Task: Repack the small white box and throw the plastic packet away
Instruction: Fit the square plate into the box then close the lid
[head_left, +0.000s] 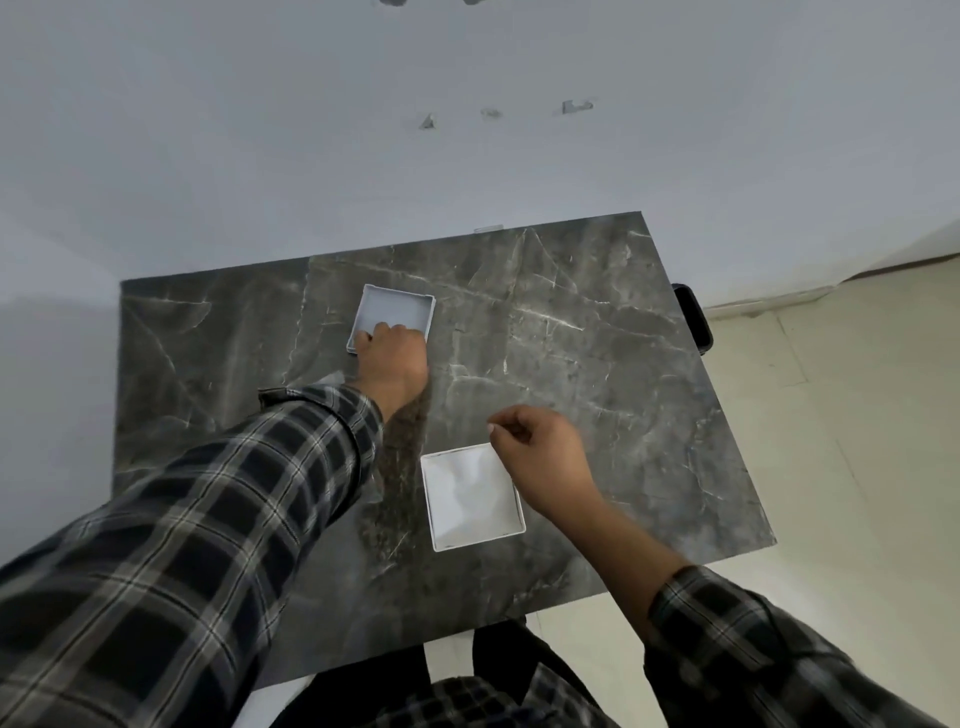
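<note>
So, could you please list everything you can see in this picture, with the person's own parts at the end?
table: one, dark grey marble pattern with pale veins, centre of view, against the wall.
far box half: one, white, open side up, far left-centre of the table, under the left hand's fingers.
near box half: one, white, open side up with something pale and crinkled inside, near-centre of the table.
black object: one, sticking out past the table's right edge; what it is cannot be told.
wall: pale grey, with a few small marks, behind the table.
floor: cream tiles, to the right.
left hand: one, plaid sleeve, grip closed on the far box half's near rim.
right hand: one, plaid sleeve, above the near box half's far right corner, fingers curled.
</note>
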